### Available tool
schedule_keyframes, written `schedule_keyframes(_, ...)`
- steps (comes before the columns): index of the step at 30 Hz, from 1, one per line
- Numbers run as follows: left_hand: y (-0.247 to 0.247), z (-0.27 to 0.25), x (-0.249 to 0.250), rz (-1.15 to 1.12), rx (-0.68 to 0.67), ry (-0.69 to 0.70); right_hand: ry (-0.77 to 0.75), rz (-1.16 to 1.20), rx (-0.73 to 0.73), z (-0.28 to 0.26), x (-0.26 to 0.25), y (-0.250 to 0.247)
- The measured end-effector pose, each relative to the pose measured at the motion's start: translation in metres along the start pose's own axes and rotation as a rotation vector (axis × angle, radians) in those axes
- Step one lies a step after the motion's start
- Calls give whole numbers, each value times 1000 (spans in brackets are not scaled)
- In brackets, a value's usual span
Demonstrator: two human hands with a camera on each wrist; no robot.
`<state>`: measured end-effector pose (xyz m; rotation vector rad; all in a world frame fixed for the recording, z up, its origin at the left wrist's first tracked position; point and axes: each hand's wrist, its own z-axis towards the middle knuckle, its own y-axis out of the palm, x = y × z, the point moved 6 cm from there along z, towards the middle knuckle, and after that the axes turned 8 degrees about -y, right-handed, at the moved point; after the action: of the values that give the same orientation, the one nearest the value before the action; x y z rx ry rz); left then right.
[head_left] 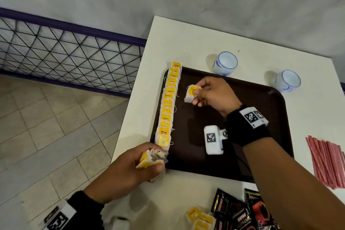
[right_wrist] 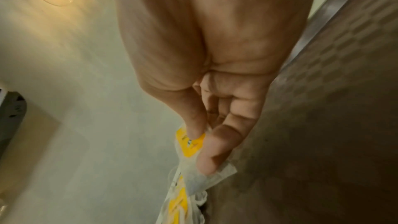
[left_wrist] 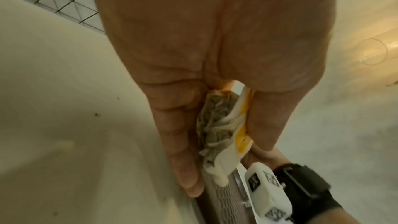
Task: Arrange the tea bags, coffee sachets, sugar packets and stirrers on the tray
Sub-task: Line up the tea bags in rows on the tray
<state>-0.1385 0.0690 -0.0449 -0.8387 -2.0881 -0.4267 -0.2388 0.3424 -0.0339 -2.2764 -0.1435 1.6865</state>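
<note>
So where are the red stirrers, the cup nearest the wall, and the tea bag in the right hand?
red stirrers (head_left: 330,162), head view, middle of the bundle
cup (head_left: 225,63), head view, its rim
tea bag (head_left: 192,92), head view, yellow tag

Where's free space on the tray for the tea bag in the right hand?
The tray is bare between the tea bag row along its left rim and its right rim; the right hand holds its tea bag there. Crowded: the left rim, where the left hand grips a bunch of tea bags.

Left hand curls closed near the body; right hand reaches forward, fingertips pinched together, wrist banded.
</note>
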Motion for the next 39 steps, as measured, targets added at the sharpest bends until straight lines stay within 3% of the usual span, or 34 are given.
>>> schedule_keyframes(8, -2, 1, -2, 113, -1, 44, 28, -79, 24, 52, -4, 4)
schedule_keyframes(18, -3, 3, -6, 154, -16, 40, 4, -182, 135, 79, -11, 2)
schedule_keyframes(31, -3, 1, 1, 182, -5, 74, 74, -301, 185, 89, -9, 3)
schedule_keyframes(39, 1, -5, -7, 194, -54, 0, 79, -279, 153, 80, -6, 8)
